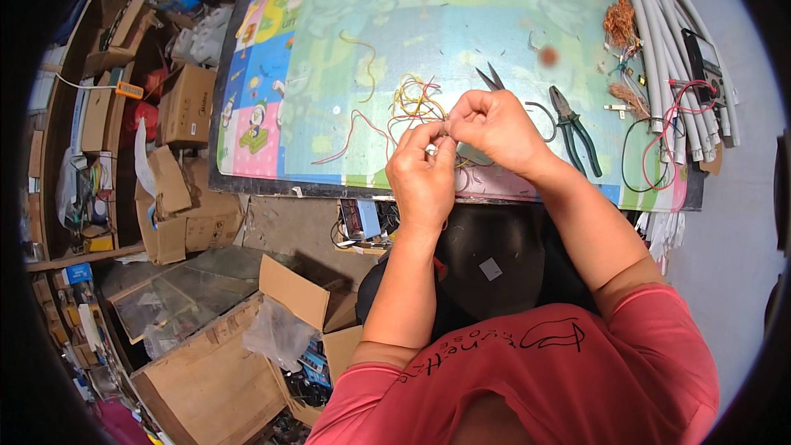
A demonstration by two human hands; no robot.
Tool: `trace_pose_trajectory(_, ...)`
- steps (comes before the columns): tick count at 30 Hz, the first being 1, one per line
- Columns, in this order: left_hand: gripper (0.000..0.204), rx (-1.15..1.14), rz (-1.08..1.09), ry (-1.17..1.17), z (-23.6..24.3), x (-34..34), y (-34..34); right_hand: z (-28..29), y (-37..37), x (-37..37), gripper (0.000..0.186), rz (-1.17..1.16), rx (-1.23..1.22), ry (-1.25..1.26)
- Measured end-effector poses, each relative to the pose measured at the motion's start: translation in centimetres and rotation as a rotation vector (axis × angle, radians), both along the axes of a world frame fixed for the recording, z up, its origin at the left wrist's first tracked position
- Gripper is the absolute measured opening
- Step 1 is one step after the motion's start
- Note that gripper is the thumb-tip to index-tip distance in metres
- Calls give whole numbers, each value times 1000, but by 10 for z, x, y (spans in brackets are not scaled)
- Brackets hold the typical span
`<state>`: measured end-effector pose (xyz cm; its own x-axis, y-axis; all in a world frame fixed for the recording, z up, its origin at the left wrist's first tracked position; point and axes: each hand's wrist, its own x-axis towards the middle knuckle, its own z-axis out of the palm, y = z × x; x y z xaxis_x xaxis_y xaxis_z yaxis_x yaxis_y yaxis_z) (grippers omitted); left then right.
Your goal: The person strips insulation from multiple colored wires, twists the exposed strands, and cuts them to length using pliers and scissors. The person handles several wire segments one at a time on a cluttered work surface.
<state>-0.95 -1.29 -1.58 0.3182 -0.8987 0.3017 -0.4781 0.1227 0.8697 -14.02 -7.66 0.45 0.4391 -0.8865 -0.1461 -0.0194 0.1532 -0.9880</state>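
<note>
My left hand point(421, 175) and my right hand point(498, 130) meet fingertip to fingertip above the near edge of the table. Both are closed in a pinch on a thin wire, most of it hidden by the fingers. A loose tangle of yellow and red wires point(417, 97) lies just beyond my left hand, with strands running to the fingers. Dark pointed blades point(491, 77) stick out from behind my right hand; their handles are hidden. To the right of that hand rest pliers with dark green handles point(574, 130), beside a short curved grey wire point(544, 119).
A patterned mat under a clear sheet covers the table point(329, 115). Grey conduits point(659, 58), copper strands point(620, 21) and a meter with red and black leads point(703, 62) line its right side. Cardboard boxes point(185, 103) and shelves stand at left; an open carton point(292, 290) sits below.
</note>
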Motion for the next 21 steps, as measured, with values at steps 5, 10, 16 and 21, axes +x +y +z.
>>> trace_pose_trajectory(5,9,225,73,760,20,2,-2,9,6,6,16,-88,-38,-90)
trace_pose_trajectory(10,16,184,26,1029,22,6,-7,3,4,3,16,-2,-88,107)
trace_pose_trajectory(16,13,181,-68,1128,10,12,-8,18,8,5,24,25,-275,247)
trace_pose_trajectory(21,15,219,-79,1324,15,2,-9,8,5,7,23,14,-96,97)
